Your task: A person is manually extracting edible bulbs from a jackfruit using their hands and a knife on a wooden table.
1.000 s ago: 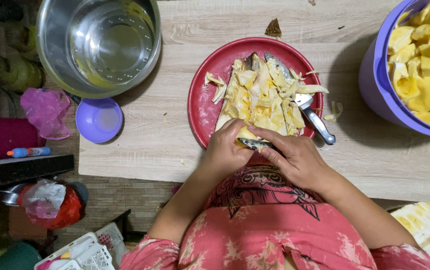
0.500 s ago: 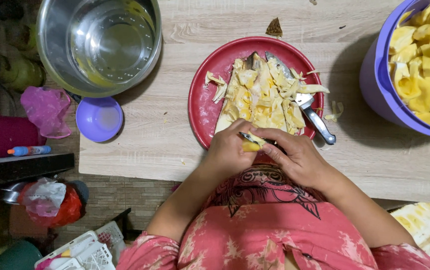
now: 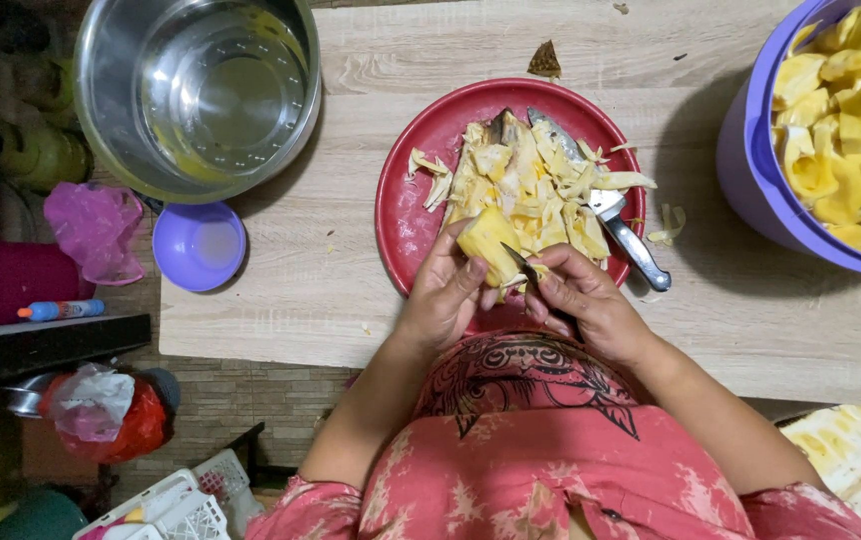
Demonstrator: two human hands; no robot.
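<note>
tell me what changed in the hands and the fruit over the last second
The left hand has turned the yellow jackfruit piece up into plain view over the red plate, and the right hand has brought its small knife against it. The steel pot, purple bowl and large knife stayed put.

Left hand (image 3: 448,290) grips yellow fruit piece (image 3: 489,244) — jackfruit, perhaps

Light wood-grain table (image 3: 351,290), seen from above. Resting directly on it: a steel pot (image 3: 199,92) at upper left, a small purple bowl (image 3: 199,246) just below the pot, a red plate (image 3: 413,200) at centre, a large purple tub (image 3: 751,180) at right, and a triangular rind scrap (image 3: 546,62) above the plate.
</note>
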